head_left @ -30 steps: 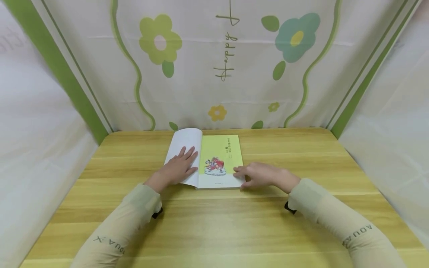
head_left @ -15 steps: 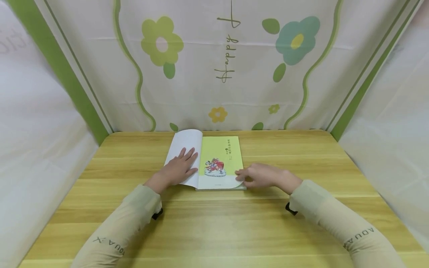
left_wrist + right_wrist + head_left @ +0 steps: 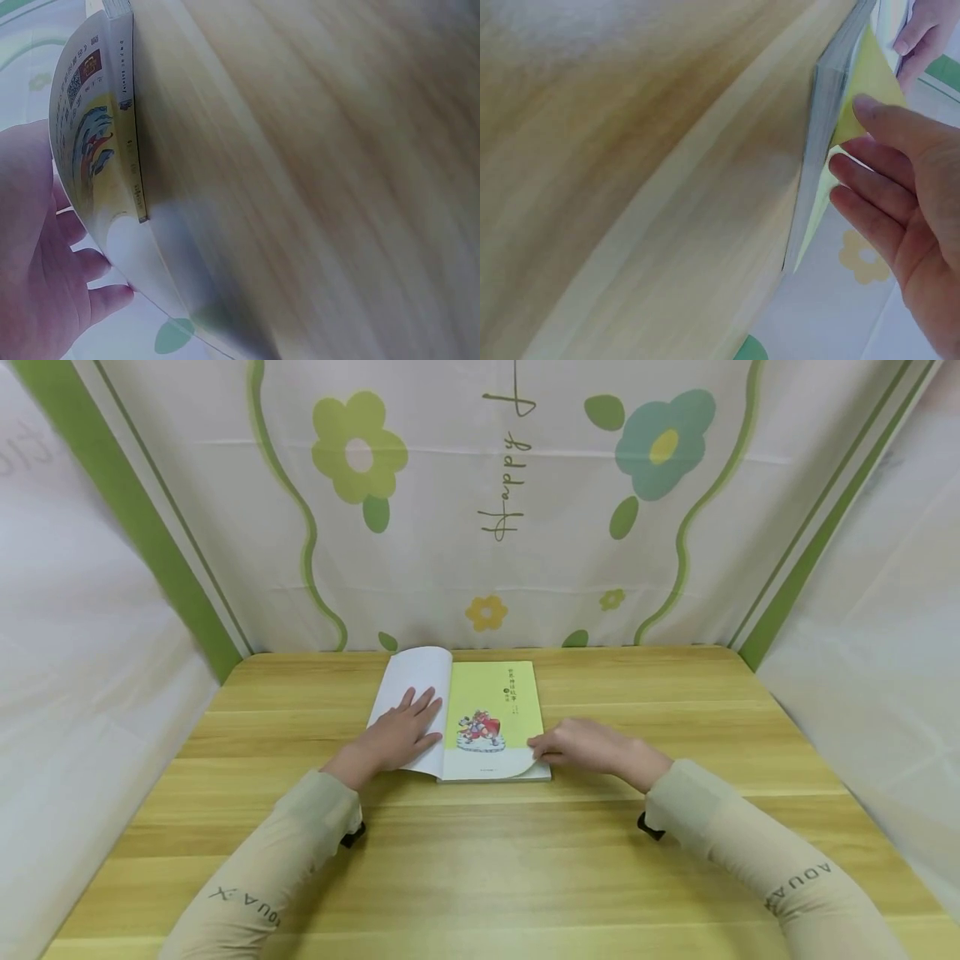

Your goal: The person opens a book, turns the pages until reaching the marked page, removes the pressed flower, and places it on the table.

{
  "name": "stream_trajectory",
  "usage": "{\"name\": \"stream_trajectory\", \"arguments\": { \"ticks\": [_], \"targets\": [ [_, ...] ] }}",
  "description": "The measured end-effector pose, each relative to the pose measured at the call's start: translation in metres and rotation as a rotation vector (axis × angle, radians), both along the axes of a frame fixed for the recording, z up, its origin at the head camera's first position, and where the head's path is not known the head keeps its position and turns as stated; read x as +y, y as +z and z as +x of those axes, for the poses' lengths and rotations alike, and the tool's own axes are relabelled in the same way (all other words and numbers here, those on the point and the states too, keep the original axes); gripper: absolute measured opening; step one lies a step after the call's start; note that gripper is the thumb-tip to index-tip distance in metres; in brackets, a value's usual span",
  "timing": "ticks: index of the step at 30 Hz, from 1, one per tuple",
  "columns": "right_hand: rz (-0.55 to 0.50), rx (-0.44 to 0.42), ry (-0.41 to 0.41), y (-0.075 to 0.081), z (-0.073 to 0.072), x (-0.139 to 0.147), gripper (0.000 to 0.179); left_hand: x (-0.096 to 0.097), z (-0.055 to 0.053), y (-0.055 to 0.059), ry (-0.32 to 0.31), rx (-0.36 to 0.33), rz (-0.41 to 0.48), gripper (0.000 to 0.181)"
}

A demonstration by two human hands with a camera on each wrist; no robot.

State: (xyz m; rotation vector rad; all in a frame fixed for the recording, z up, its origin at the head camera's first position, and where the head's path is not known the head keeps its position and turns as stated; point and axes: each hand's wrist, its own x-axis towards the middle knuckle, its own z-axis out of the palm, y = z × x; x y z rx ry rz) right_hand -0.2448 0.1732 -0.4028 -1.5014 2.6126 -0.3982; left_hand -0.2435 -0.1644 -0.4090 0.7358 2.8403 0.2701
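Observation:
A paperback book (image 3: 487,718) lies open near the table's far edge, its yellow-green page with a small figure drawing on the right side. The white inside of its turned cover (image 3: 412,672) is on the left and bows up from the table. My left hand (image 3: 397,735) rests on that cover with fingers spread straight. At the book's lower right corner, my right hand (image 3: 588,747) pinches the lifted corner of the yellow-green page (image 3: 874,71) between thumb and index finger. In the left wrist view, the cover's printed outer side (image 3: 90,135) shows.
The wooden table (image 3: 480,868) carries the book. Behind it hangs a white cloth (image 3: 450,543) printed with flowers and lettering. Pale cloth walls (image 3: 97,635) border the table on both sides.
My right thumb and fingers have moved from the book's right edge to the page corner, and the corner has curled up. My left hand has stayed on the cover.

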Motion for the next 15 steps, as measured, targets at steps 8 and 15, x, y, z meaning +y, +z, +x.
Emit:
{"name": "stream_trajectory", "arguments": {
  "ticks": [8,15],
  "targets": [
    [-0.083,0.063,-0.135,-0.004,0.001,-0.003,0.008,-0.001,0.000,0.000,0.000,-0.008,0.006,0.066],
    [-0.144,0.019,-0.352,-0.003,0.002,-0.011,0.017,0.000,0.000,0.001,-0.007,-0.005,0.008,0.066]
  ]
}}
